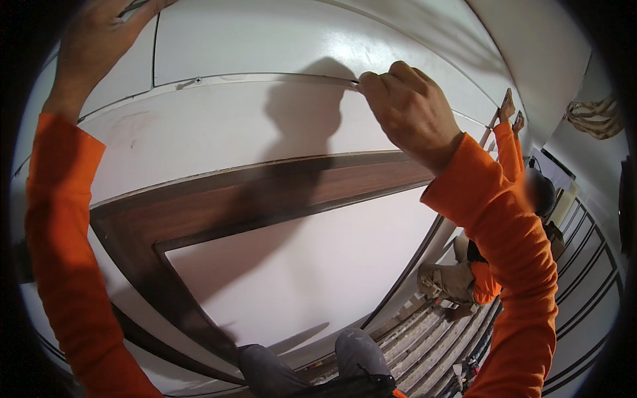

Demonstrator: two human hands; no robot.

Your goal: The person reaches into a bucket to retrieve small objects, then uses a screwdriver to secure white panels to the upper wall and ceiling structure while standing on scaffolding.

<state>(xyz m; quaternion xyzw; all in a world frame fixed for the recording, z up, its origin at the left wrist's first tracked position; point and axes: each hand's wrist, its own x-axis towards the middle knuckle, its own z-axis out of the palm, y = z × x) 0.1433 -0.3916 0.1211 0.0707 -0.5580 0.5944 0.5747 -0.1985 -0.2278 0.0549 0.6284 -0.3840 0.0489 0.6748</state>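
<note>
My right hand (415,118) is closed in a pinch at the seam (292,76) between two white wall panels. A small dark tip shows at its fingertips, touching the seam, too small to name. Above the seam lies the upper white panel (245,40), and below it the lower white panel (212,116). Raised at the upper left, my left hand (96,43) is near the upper panel. The picture's edge cuts off its fingertips, and a thin greyish edge shows by them. Left of centre, a small screw (198,80) sits along the seam.
Below the panels runs a dark brown wooden frame (133,222) around a white surface (305,265). At the right, a co-worker in orange sleeves (507,149) reaches up to the wall. Slatted planks (424,345), a dark railing (584,265) and a coiled rope-like bundle (595,117) are nearby.
</note>
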